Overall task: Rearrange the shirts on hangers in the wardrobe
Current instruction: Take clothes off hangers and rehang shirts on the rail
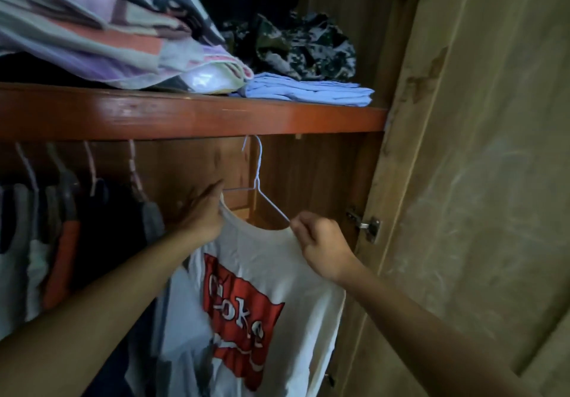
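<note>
Gripping white tee (262, 273) at collar w/ both hands, left hand (200, 211) & right hand (320, 242); wire hanger (257, 180) hooks under shelf (185, 116), dark shirts (77, 227) crowding left, wardrobe door (462, 149) right.

— What sits on the red-brown shelf (191, 116)?

— At left, a heap of folded striped blankets (92, 26) in lilac, grey and coral. Just beside it, a flat folded pale blue cloth (311, 92), with a crumpled camouflage garment (296, 48) behind that.

— And to the right?

— The open wardrobe door (478, 149), pale worn wood, with a metal hinge (368, 227) at its inner edge.
</note>
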A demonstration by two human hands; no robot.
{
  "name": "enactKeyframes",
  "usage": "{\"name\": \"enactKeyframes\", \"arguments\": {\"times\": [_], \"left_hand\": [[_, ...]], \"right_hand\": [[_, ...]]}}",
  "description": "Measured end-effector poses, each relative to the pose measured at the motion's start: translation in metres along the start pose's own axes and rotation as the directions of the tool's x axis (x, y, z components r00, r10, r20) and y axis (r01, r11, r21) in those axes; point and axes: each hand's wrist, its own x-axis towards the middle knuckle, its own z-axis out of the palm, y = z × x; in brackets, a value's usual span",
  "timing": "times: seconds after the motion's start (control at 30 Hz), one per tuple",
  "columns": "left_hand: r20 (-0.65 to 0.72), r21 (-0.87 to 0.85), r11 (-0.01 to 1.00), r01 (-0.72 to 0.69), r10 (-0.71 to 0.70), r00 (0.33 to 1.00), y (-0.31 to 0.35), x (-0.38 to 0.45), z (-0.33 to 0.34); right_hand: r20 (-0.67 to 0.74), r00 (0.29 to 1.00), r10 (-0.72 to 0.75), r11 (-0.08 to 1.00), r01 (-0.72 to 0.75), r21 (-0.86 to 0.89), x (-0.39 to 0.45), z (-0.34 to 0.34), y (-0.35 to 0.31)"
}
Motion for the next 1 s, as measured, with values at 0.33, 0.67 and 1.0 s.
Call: {"name": "enactKeyframes", "arguments": {"times": [0.33, 0.67, 1.0], "left_hand": [[0.051, -0.457, 0.843, -0.285, 0.345, 0.937, 0.112, -0.042, 0.037], [-0.01, -0.497, 0.681, -0.538, 0.616, 0.788, 0.217, -0.09, 0.057], [-0.009, -0.764, 0.357, -0.538, 0.827, 0.562, 0.345, -0.139, 0.078]], "right_hand": [[-0.024, 0.998, 0.063, 0.993, -0.065, -0.094, -0.107, -0.131, 0.036], [-0.158, 0.982, 0.101, 0.959, -0.138, -0.247, -0.216, -0.253, 0.036], [-0.448, 0.829, 0.334, 0.811, -0.496, -0.312, -0.333, -0.316, 0.011]]}}
